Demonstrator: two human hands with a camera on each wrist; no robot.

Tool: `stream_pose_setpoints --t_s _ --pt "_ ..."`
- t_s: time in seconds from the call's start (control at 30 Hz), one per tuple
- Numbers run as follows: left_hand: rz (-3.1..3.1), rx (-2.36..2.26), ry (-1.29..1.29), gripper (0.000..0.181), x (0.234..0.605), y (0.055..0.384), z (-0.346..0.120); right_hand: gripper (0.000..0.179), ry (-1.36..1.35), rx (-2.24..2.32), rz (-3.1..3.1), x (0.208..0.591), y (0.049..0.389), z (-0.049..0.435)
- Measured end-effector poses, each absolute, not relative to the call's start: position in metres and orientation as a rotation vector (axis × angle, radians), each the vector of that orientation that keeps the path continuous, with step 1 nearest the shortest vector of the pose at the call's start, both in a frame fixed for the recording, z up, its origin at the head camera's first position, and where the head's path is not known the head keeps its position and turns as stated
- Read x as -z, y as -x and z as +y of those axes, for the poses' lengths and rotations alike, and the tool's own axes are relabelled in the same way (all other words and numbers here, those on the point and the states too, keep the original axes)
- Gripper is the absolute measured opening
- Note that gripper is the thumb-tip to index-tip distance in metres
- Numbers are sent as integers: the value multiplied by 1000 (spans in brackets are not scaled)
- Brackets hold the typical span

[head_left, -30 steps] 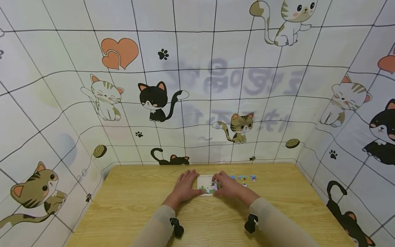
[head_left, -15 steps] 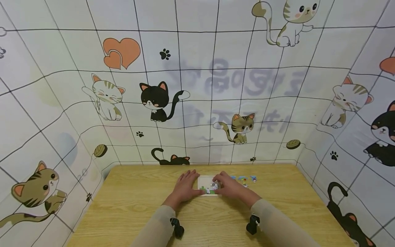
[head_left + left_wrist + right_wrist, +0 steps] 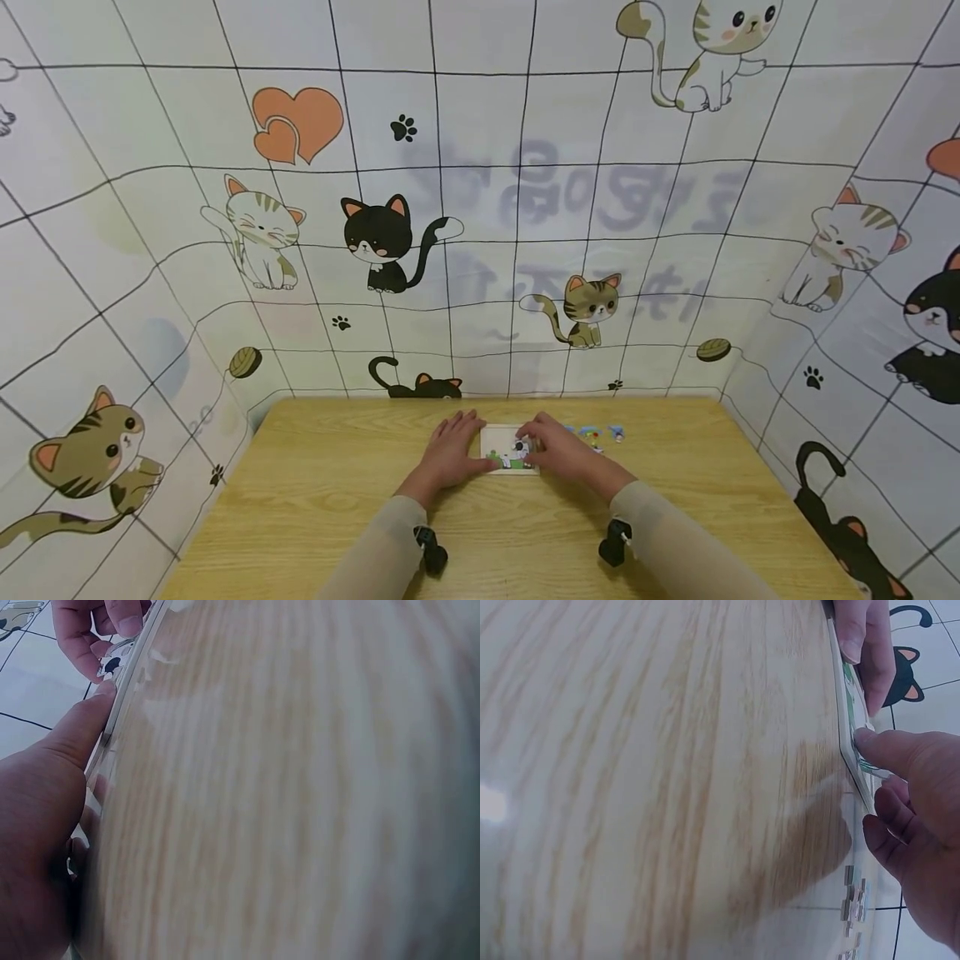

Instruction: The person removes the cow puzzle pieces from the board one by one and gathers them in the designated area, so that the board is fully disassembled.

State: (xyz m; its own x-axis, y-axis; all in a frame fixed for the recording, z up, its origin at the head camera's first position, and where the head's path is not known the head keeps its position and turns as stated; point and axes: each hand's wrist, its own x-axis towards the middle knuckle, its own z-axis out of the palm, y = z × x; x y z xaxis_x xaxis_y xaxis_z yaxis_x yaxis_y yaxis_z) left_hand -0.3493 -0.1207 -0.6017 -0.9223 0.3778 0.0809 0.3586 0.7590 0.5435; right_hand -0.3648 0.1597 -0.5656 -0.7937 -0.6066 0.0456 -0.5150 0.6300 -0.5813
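Observation:
A small white-framed puzzle board lies near the far side of the table, its lower part covered with green and white picture pieces. My left hand rests along its left edge, fingers extended and thumb on the lower rim. At the right side, my right hand pinches a black-and-white puzzle piece over the board. The right thumb sits over the board's edge in the right wrist view. Fingers partly hide the piece and the board's right side.
Several loose colourful puzzle pieces lie on the wooden table just right of the right hand. Behind the table hangs a white gridded cloth with printed cats.
My right thumb has moved up from the board's lower edge, uncovering its lower right corner. The left hand holds its place on the board.

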Motion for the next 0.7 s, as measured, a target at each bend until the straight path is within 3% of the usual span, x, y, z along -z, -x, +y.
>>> stream_pose_setpoints --t_s 0.7 --pt "2903 -896 -607 89 599 347 -121 36 1017 825 2654 558 372 161"
